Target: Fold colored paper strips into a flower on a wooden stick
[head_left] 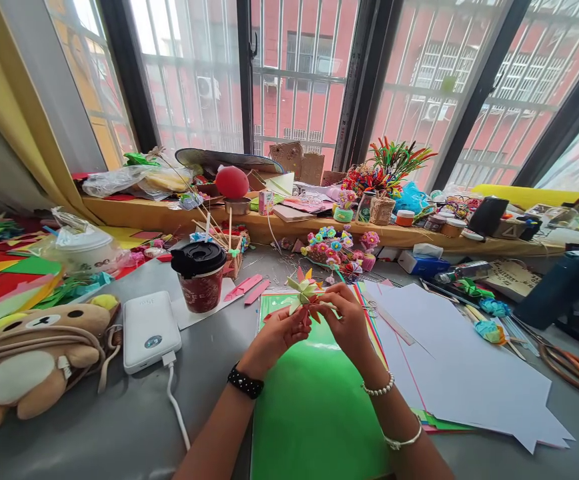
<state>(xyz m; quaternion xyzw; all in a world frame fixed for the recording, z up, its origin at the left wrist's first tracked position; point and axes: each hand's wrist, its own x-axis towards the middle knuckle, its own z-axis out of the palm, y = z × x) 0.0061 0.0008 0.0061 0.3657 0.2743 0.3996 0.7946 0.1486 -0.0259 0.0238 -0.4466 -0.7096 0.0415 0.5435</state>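
A small folded-paper flower [301, 288] with pale green, orange and pink petals is held up over the green sheet [319, 400]. My left hand [280, 339] grips it from below and the left, fingers closed around its base. From the right, my right hand [343, 319] pinches at the flower's orange petals with thumb and fingertips. Part of the flower is covered by my fingers. To the left of my hands stands a dark red paper cup [200, 290] with a black lid. Pink paper strips [249, 288] lie between the cup and the flower.
White paper sheets [449, 353] with a ruler [394, 325] lie at right, beside orange-handled scissors [574, 373]. A white power bank [150, 327] with a cable and a bear plush pouch [34, 363] sit at left. Craft flowers [330, 245] and a crowded windowsill [289, 220] are behind.
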